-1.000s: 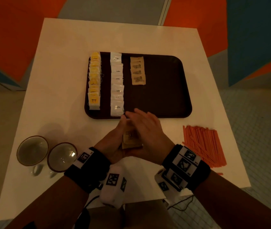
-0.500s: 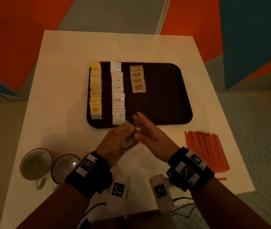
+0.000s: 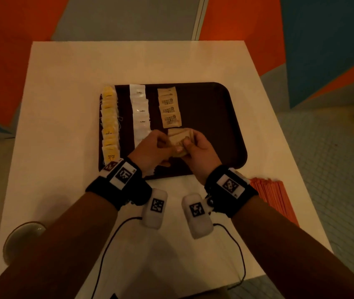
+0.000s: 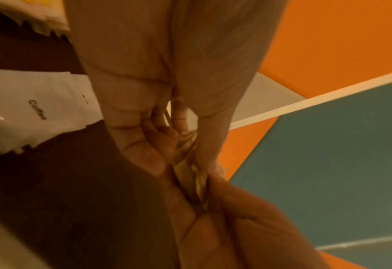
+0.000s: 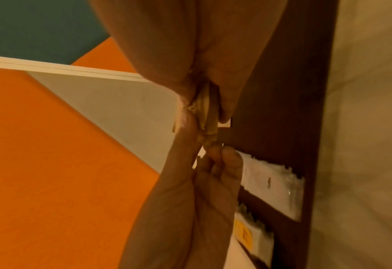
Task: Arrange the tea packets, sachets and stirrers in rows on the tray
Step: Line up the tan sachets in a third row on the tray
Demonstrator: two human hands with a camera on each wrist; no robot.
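Tan sachets (image 3: 177, 140) fanned overhead, edge-on stack (image 4: 190, 174) at left wrist

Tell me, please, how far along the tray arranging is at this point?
Done: a row of yellow tea packets and a row of white coffee sachets fill the tray. In hand: the left hand and right hand hold brown sachets below the short brown row. Left: the orange stirrers lie on the table.
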